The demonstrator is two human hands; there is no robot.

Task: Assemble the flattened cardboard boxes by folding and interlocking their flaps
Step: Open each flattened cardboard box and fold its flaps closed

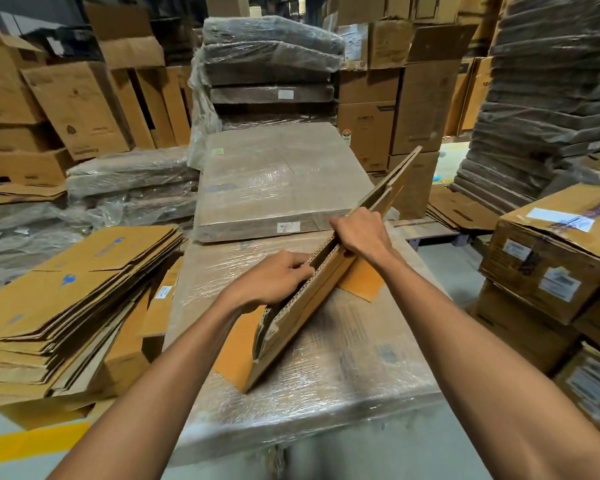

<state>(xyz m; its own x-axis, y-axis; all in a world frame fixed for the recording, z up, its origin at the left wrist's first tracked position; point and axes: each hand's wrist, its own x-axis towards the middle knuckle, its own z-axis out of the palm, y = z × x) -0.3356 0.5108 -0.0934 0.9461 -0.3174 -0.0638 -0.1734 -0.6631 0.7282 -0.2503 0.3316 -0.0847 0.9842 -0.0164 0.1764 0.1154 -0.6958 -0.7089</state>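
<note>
A flattened brown cardboard box (312, 299) stands on edge, running diagonally from near left to far right across a shrink-wrapped bundle (354, 368). Its two layers are slightly parted along the top edge, and flaps splay out at its base on both sides. My left hand (274, 282) grips the top edge of the near-left layer, fingers curled over the corrugated rim. My right hand (359, 233) grips the top edge farther along, fingers hooked over it. A stack of flattened boxes (66, 299) lies to the left.
A second wrapped bundle (274, 181) lies beyond the work surface, with taller wrapped stacks (271, 67) behind. Labelled cartons (555, 268) stand close on the right. Upright and leaning boxes (80, 105) fill the left background. A tall pile of flat cardboard (548, 98) rises at right.
</note>
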